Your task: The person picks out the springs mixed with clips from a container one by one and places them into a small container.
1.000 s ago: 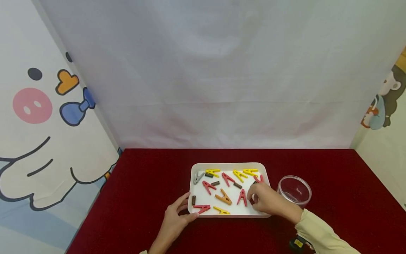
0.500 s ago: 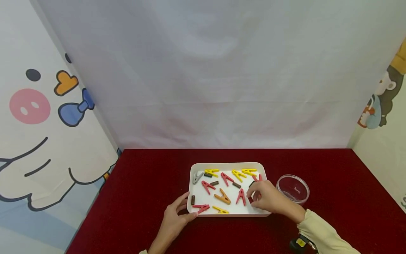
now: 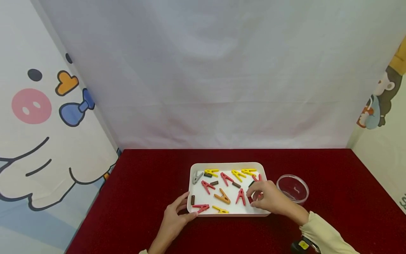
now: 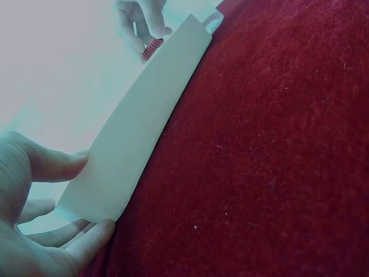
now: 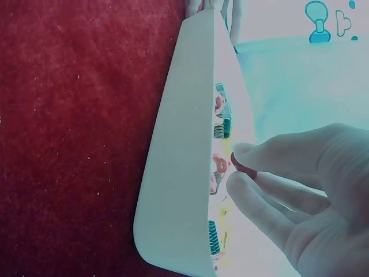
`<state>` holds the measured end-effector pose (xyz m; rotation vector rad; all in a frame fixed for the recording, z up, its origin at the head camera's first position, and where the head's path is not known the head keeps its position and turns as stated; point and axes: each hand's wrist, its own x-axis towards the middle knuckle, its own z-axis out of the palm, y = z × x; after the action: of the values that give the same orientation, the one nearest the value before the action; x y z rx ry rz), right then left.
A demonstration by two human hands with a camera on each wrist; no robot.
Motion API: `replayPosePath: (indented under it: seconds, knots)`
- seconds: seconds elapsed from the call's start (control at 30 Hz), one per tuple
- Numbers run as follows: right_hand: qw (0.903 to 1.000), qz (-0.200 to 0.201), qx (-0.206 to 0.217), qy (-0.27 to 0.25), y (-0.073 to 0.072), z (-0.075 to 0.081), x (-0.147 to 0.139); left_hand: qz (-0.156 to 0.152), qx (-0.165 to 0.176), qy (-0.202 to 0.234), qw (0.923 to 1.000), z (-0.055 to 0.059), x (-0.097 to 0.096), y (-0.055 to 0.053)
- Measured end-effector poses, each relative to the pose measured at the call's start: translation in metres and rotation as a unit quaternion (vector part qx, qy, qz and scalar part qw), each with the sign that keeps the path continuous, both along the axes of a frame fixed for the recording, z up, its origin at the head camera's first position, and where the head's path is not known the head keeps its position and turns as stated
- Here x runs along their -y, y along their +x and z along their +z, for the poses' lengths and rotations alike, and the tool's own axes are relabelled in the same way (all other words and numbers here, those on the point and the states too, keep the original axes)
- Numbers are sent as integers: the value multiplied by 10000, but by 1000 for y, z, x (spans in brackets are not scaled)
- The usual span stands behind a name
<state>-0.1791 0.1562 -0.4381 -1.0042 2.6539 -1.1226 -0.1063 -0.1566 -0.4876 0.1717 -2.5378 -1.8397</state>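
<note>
My right hand (image 3: 269,197) pinches a small reddish coil spring (image 4: 153,48) between thumb and fingertips, over the right part of a white rectangular tray (image 3: 228,215). Around the tray's near left corner, my left hand (image 3: 174,217) grips with the thumb at the near wall and the fingers at the side. Several A-shaped plastic clips lie in the tray: a red clip (image 3: 241,197) beside the right fingertips, an orange clip (image 3: 222,197) in the middle, a grey clip (image 3: 197,177) far left. Among them are several dark springs, one spring (image 3: 236,185) near the centre. My right hand partly hides another red clip.
A clear round container (image 3: 307,192) stands just right of the tray, behind my right wrist. The table has a dark red cloth (image 3: 152,176). A pale curtain (image 3: 234,88) hangs behind it, and printed panels flank both sides.
My right fingers have opened a gap over the tray, and the dark red spring between them now shows. The left hand keeps its hold on the corner.
</note>
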Motion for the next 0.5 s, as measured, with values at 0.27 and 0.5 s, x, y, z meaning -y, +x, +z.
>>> replayPosePath:
  seconds: [0.27,0.5]
  knots:
    - [9998,71,129,-142,5,7,-2,25,15,-126,9999,0,0,-1]
    - [9993,18,286,-240,8,16,-4,4,39,-30,10000,0,0,0]
